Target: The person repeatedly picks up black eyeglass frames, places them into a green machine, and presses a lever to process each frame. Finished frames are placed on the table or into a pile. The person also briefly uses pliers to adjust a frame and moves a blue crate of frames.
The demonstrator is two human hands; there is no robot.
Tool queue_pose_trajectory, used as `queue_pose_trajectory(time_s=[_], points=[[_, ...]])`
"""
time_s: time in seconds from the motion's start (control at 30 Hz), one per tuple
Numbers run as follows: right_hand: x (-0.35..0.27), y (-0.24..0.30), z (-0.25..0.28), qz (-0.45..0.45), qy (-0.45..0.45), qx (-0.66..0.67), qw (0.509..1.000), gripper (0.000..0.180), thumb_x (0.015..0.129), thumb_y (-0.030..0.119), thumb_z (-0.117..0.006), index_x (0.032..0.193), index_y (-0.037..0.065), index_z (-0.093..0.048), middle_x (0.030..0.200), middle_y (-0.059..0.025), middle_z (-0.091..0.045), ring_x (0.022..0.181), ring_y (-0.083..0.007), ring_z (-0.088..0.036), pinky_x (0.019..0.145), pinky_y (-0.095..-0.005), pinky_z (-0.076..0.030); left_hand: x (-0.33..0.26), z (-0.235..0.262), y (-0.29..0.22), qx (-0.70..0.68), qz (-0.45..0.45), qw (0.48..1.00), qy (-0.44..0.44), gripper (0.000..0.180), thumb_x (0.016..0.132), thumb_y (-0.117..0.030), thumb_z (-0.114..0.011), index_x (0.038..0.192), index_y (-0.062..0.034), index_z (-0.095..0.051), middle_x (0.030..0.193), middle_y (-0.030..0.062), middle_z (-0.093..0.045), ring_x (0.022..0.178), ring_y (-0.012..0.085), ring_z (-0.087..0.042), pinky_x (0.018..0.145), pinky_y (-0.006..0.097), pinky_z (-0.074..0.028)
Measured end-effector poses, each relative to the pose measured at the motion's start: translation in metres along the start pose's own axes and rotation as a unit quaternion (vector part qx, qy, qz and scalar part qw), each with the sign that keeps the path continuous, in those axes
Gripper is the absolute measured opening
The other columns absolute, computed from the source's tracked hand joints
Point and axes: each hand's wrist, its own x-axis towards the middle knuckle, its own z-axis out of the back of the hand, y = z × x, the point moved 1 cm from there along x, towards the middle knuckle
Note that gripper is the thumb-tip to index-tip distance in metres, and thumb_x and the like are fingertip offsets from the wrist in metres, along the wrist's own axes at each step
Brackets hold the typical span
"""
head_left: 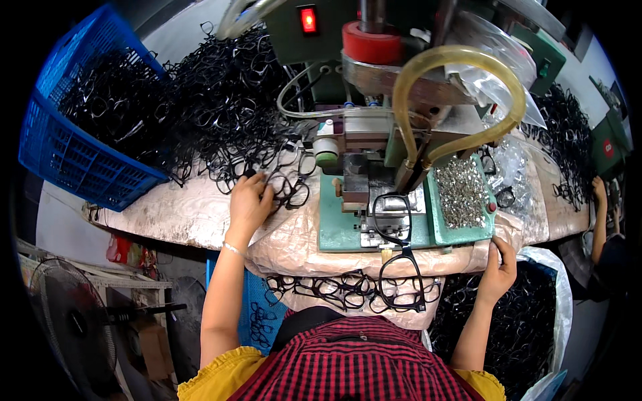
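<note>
Two bare hands are at the desk [177, 217], one on each side of a green-based press [336, 224]. The left hand [251, 204] is at the near edge of a tangled heap of black eyeglass frames [231, 83]. Its fingers curl down among the closest ones, and I cannot tell whether they are clamped on any. The right hand [498, 274] is by the desk's near edge, just beside the near right corner of the chip tray [461, 235]; its fingers are bent, and I cannot tell whether they are together on anything.

One black frame [406, 252] stands at the press, one rim against the metal block and the other hanging past the desk's near edge. Neither hand seems to hold it, so a bump from the wearer's body could tilt or dislodge it. Lifting from the heap might drag out several pieces, since their rims interlock, and scratch or bend them. The small metal chips [461, 190] could spill if the tray were knocked. Fingers close under the press head would risk a pinch.
</note>
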Motion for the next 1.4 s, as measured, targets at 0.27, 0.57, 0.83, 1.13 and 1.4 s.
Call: queue_pose_trajectory(time_s=[0.27,0.57,0.83,1.13,1.4], points=[[0.050,0.118,-0.080,0.157,0.141,0.224,0.951,0.016,0.077,-0.003,-0.066,0.093,-0.001,-0.067,0.086,-0.0087,-0.068,0.086,-0.0187,-0.063,0.078,-0.0293,-0.049,0.020,0.010,-0.057,-0.327,0.129,0.912,-0.211,0.016,0.092,-0.015,-0.063,0.090,0.0011,-0.064,0.082,0.0069,-0.060,0.075,0.0164,-0.053,0.070,0.028,-0.043],[0.030,0.133,-0.111,-0.075,0.175,0.409,0.892,0.039,0.082,-0.004,-0.065,0.117,-0.005,-0.050,0.097,-0.0087,-0.065,0.093,-0.0109,-0.059,0.086,-0.0237,-0.045,-0.007,0.031,-0.111,-0.507,0.120,0.819,-0.240,0.013,0.095,-0.009,-0.059,0.103,0.0008,-0.063,0.092,0.0066,-0.066,0.088,0.0127,-0.062,0.082,0.025,-0.048],[0.023,0.172,-0.086,-0.111,0.212,0.435,0.868,0.052,0.084,-0.003,-0.060,0.132,-0.006,-0.040,0.109,-0.0145,-0.064,0.106,-0.0166,-0.058,0.097,-0.0297,-0.042,-0.008,0.114,-0.181,-0.433,-0.268,0.839,-0.190,0.010,0.082,-0.017,-0.071,0.091,-0.0131,-0.069,0.093,0.0039,-0.072,0.081,0.0218,-0.067,0.072,0.036,-0.052],[0.050,0.027,-0.076,0.129,0.055,-0.181,0.973,0.014,0.076,0.014,-0.071,0.089,0.010,-0.072,0.121,-0.0189,-0.059,0.121,-0.0363,-0.050,0.102,-0.0434,-0.039,0.008,0.064,-0.203,-0.303,-0.418,0.851,-0.096,0.020,0.070,-0.018,-0.077,0.089,-0.0145,-0.071,0.100,0.0010,-0.071,0.059,0.0178,-0.048,0.079,0.042,-0.051],[0.078,0.051,-0.131,0.214,0.088,-0.201,0.952,0.015,0.074,0.017,-0.072,0.087,0.011,-0.067,0.109,-0.0083,-0.060,0.110,-0.0295,-0.054,0.076,-0.0435,-0.047,0.001,0.068,-0.207,-0.302,-0.384,0.870,-0.070,0.021,0.067,-0.012,-0.078,0.087,-0.0112,-0.071,0.100,0.0031,-0.071,0.073,0.0217,-0.059,0.083,0.044,-0.051]])
